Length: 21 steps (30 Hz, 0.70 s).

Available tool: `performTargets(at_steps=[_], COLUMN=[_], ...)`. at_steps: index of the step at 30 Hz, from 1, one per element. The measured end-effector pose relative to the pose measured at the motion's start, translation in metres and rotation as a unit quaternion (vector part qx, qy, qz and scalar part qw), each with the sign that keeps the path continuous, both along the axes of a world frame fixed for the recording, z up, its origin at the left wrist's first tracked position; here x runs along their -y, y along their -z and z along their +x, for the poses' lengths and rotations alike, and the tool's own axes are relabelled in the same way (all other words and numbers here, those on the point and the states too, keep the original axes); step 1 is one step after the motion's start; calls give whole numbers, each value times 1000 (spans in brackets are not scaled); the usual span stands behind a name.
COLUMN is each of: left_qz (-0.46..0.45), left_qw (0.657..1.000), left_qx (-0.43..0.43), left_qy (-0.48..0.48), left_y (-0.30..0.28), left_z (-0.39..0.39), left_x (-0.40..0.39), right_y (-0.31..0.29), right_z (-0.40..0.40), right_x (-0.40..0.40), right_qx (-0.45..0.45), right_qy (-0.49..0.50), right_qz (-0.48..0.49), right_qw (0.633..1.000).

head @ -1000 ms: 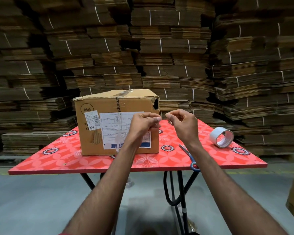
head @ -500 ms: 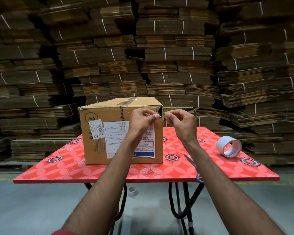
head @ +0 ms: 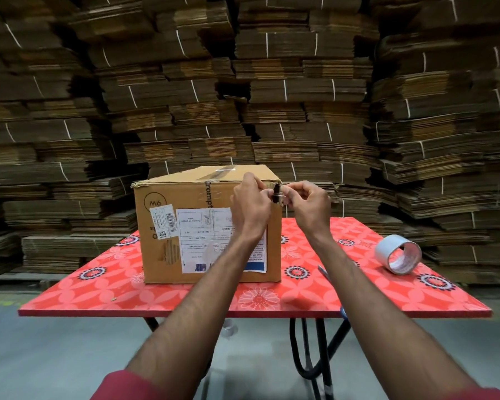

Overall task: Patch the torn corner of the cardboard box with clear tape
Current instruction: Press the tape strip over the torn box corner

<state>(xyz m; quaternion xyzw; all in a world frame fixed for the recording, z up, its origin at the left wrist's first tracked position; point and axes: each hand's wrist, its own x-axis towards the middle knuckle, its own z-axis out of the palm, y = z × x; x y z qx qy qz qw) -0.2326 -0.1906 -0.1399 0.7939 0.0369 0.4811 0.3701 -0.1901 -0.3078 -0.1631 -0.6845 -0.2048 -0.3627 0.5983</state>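
The cardboard box stands on the red table with flower pattern, a little left of the middle, with its labelled side turned to me. Its torn corner is the upper right one on this side, and there the cardboard is ragged and dark.

Both my hands are at this corner. My left hand is in front of the box face, its fingers curled, and it pinches one end of a short strip of clear tape. My right hand is just beside the box's right edge and pinches the other end with thumb and fingertips. The strip is stretched between them across the tear; I cannot tell if it already touches the cardboard.

The roll of tape lies on its side near the right edge of the table, well apart from the box. Scissors with blue handle lie on the table, mostly hidden under my right forearm. Behind the table, tied bundles of flat cardboard are stacked high.
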Motion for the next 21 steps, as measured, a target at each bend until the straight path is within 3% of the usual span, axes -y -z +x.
performTargets(at_steps=[12, 21], left_qz=[59, 116], left_qw=[998, 992], left_qx=[24, -3], left_qy=[-23, -53], left_y=[-2, -3], left_z=[3, -2], left_x=[1, -17], right_y=[7, 8], right_z=[18, 37], right_x=[-8, -2], right_qx=[14, -48], right_qy=[-21, -195], right_qz=[35, 92], right_qw=[999, 975])
